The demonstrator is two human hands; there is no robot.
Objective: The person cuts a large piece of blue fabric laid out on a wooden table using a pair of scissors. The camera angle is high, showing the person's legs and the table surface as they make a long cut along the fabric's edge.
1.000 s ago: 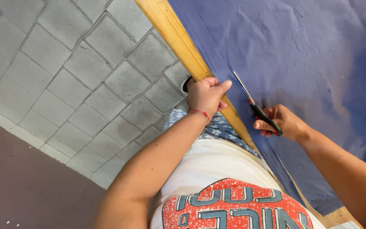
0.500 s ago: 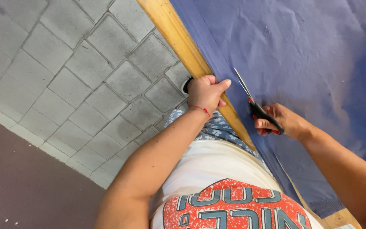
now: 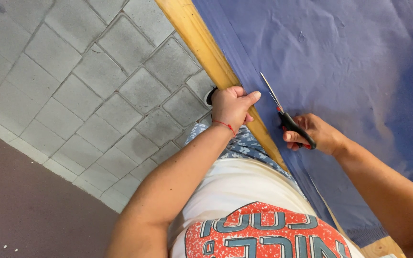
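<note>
A white printed shirt [image 3: 244, 210] is seen nearest, above a grey paved floor [image 3: 72, 81] lying open to the left; a wooden table edge [image 3: 201, 43] runs diagonally, covered by blue fabric [image 3: 350, 62] spreading far to the right; the left hand [image 3: 232, 106] is closed over the fabric's border at the table edge, thumb extended; just beside it, the right hand [image 3: 314, 134] is wrapped round black-handled scissors [image 3: 283, 113], whose blades are laid narrowly parted on the fabric, pointing away.

Scissors [image 3: 283, 112] in right hand [image 3: 319, 136] (left hand [image 3: 233, 105] on blue cloth [image 3: 340, 62])
</note>
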